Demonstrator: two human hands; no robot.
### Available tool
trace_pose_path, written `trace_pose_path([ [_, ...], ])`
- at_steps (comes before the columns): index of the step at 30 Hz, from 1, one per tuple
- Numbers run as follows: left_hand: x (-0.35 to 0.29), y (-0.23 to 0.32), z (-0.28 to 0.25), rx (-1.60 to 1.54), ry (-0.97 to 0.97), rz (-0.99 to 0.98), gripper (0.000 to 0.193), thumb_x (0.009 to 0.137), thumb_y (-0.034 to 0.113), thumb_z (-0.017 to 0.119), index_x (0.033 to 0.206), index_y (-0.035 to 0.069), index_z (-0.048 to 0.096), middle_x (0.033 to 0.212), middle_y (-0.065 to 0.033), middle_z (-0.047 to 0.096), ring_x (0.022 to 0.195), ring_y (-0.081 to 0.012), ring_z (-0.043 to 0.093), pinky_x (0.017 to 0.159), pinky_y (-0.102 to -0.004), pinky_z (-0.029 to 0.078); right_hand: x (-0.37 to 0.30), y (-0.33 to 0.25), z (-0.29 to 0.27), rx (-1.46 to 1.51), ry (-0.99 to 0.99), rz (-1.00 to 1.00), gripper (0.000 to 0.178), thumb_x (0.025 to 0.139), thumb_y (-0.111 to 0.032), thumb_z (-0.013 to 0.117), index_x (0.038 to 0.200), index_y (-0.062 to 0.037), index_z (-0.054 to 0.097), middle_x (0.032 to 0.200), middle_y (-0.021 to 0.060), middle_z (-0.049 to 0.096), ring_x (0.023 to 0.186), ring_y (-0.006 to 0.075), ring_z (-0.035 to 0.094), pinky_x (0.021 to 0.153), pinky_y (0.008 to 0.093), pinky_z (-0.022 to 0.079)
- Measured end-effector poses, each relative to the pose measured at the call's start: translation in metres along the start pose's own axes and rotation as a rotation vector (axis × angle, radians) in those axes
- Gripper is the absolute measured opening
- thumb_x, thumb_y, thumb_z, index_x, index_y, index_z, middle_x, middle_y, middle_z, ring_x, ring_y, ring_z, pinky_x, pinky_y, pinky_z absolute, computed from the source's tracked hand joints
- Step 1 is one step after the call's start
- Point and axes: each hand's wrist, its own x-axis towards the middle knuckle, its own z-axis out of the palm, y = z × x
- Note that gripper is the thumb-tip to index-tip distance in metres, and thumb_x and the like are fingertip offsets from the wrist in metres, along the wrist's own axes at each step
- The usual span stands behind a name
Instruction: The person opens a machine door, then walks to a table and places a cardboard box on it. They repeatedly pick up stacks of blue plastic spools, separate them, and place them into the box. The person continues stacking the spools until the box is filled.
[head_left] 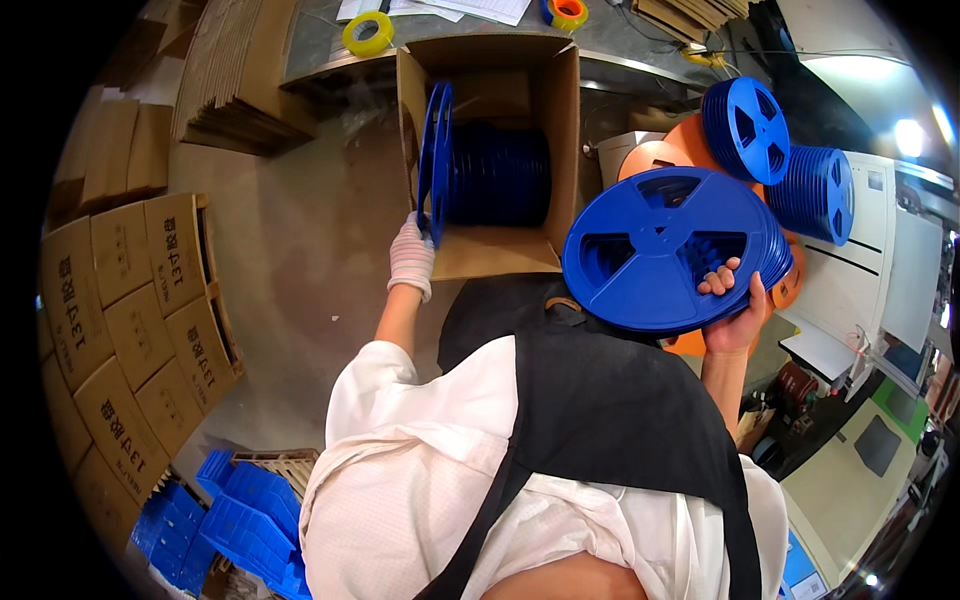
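An open cardboard box (pixel 490 257) stands in front of me, with a row of dark blue reel discs (pixel 500 175) packed on edge in it. At the box's left side, my left hand (pixel 411 258), in a striped knit glove, grips the lower rim of blue plastic reels (pixel 438 150) that stand upright and a little apart from the row. My bare right hand (pixel 738 310) is closed on a thick stack of blue plastic reels (pixel 650 250) at my right, its fingers hooked through a cut-out and the thumb side behind the rim.
More blue reel stacks (pixel 745 130) and orange reels (pixel 650 157) sit at the right. Behind the box runs a grey workbench (pixel 440 32) with a yellow tape roll (pixel 368 34). Flattened cartons (pixel 235 80), a pallet of sealed boxes (pixel 130 330) and blue bins (pixel 250 515) line the left.
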Motion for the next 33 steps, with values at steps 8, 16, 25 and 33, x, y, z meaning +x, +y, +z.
trace_pose_path([
  [8, 0.046, 0.004, 0.053, 0.015, 0.037, -0.231, 0.046, 0.087, -0.001, 0.043, 0.132, 0.008, 0.041, 0.129, -0.0204, 0.050, 0.115, -0.0378, 0.052, 0.098, -0.0415, 0.044, -0.004, 0.002, 0.002, -0.034, 0.028, -0.014, 0.033, 0.093, -0.031, 0.049, 0.106, -0.0009, 0.053, 0.080, 0.0056, 0.054, 0.075, 0.0176, 0.051, 0.076, 0.0350, 0.048],
  [16, 0.061, 0.017, 0.070, 0.055, 0.046, -0.073, 0.093, 0.080, 0.026, 0.067, 0.151, 0.016, 0.007, 0.152, -0.0200, 0.021, 0.140, -0.0397, 0.020, 0.115, -0.0437, 0.022, -0.006, 0.009, 0.013, 0.020, -0.055, -0.038, 0.035, 0.086, -0.035, 0.057, 0.100, -0.0037, 0.052, 0.069, 0.0022, 0.046, 0.064, 0.0142, 0.044, 0.068, 0.0337, 0.043],
  [25, 0.028, 0.118, -0.006, 0.053, 0.153, 1.275, 0.057, 0.069, 0.012, 0.068, 0.124, 0.018, 0.053, 0.133, -0.0156, 0.049, 0.123, -0.0382, 0.045, 0.106, -0.0539, 0.034, 0.012, 0.022, 0.008, 0.303, -0.444, -0.110, 0.031, 0.089, -0.035, 0.058, 0.092, -0.0068, 0.045, 0.058, -0.0015, 0.047, 0.053, 0.0111, 0.048, 0.058, 0.0293, 0.042],
  [33, 0.012, 0.143, -0.023, 0.112, 0.080, 1.485, 0.031, 0.078, 0.010, 0.057, 0.109, 0.012, 0.059, 0.125, -0.0135, 0.055, 0.116, -0.0337, 0.053, 0.099, -0.0479, 0.044, 0.014, 0.015, 0.015, 0.233, -0.491, -0.043, 0.038, 0.088, -0.041, 0.061, 0.094, -0.0057, 0.047, 0.058, -0.0026, 0.046, 0.051, 0.0093, 0.046, 0.056, 0.0272, 0.042],
])
